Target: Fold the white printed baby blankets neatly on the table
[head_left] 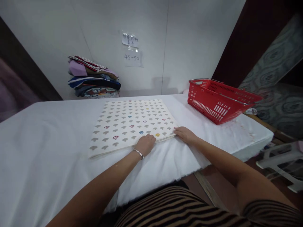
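Observation:
A cream cloth [132, 121] printed with grey and coloured mushrooms lies folded flat on the white-covered table. Its near edge shows more than one layer. My left hand [146, 144], with a silver bracelet at the wrist, is closed with curled fingers on the middle of that near edge. At the cloth's near right corner, my right hand [186, 135] pinches the edge between thumb and fingers. Both forearms reach in from below. The undersides of the fingers are partly hidden.
A red plastic basket [205, 101] stands at the table's right end. Folded fabrics [94, 78] are stacked against the back wall at the left. Handwritten paper signs [132, 58] hang on the wall. A white plastic stool [281, 160] is beyond the table's right edge.

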`<state>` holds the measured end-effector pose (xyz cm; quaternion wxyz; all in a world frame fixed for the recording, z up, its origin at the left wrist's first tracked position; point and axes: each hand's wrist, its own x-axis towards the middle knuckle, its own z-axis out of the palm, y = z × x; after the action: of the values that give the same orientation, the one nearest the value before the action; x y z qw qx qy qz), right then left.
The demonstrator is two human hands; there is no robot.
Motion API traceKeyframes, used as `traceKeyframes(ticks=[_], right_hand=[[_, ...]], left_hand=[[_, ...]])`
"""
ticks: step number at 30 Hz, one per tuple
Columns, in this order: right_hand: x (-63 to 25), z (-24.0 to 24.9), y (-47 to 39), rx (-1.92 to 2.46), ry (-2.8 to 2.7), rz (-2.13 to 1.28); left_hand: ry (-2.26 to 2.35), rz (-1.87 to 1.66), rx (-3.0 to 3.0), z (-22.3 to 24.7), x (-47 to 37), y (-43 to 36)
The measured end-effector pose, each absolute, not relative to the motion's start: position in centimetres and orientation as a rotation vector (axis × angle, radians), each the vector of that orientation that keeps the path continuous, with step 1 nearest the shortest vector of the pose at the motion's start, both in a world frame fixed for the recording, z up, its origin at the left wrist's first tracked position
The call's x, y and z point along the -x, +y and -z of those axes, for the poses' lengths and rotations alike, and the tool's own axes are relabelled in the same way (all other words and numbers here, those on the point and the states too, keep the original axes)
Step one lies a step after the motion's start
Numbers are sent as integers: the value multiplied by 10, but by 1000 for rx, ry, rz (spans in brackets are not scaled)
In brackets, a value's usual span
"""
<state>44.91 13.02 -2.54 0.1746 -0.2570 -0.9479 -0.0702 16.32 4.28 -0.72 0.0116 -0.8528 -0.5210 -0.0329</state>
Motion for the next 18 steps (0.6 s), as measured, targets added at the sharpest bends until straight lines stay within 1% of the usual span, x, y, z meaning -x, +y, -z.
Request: traceKeyframes(ticks=[4, 10, 18], right_hand=[[-472, 25, 138, 847, -2634, 154], [-479, 22, 136, 1116, -2419, 123], [-474, 9, 147, 1060, -2635, 55]], left_hand=[[-1643, 98, 2669, 3, -162, 43], [-1630, 98, 2683, 4, -160, 45], [-1613, 132, 2706, 7, -158, 47]])
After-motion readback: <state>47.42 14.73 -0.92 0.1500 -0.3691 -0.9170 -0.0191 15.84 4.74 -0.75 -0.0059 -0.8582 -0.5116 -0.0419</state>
